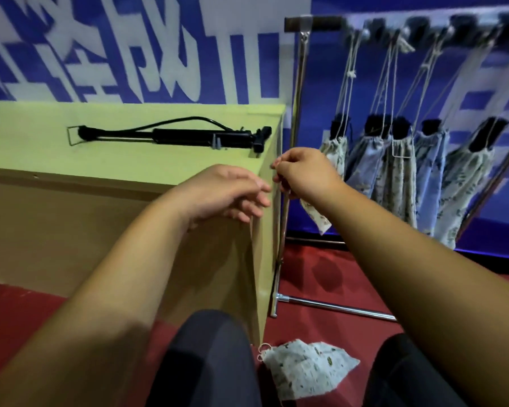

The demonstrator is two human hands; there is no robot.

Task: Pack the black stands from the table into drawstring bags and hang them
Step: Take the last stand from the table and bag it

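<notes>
**Log:** Hand states?

**Op:** On my feed the right hand [303, 177] is up at the near right corner of the table [130, 165]. Thumb and forefinger are pinched on a pale drawstring [273, 165], and the other fingers are curled in. A floral bag [316, 215] shows just below that wrist. I can't confirm that it hangs from the pinched cord.

**Log:** Left?

**Op:** The left hand [227, 195] is level with the right and just to its left, knuckles up, fingers loosely bent toward the right hand. I can't tell whether it has hold of anything; the fingertips are blurred.

**Log:** Stands?

**Op:** One black stand [188, 136] lies folded along the far side of the table, apart from both hands. On the right, a metal rack [299, 83] carries five hung bags [400, 171] on cords from its top bar, with a black end poking out of each mouth.

**Log:** Anything else?

**Op:** A loose bag [306, 368] lies flat on the red floor [321, 277], near, between the person's knees.
</notes>
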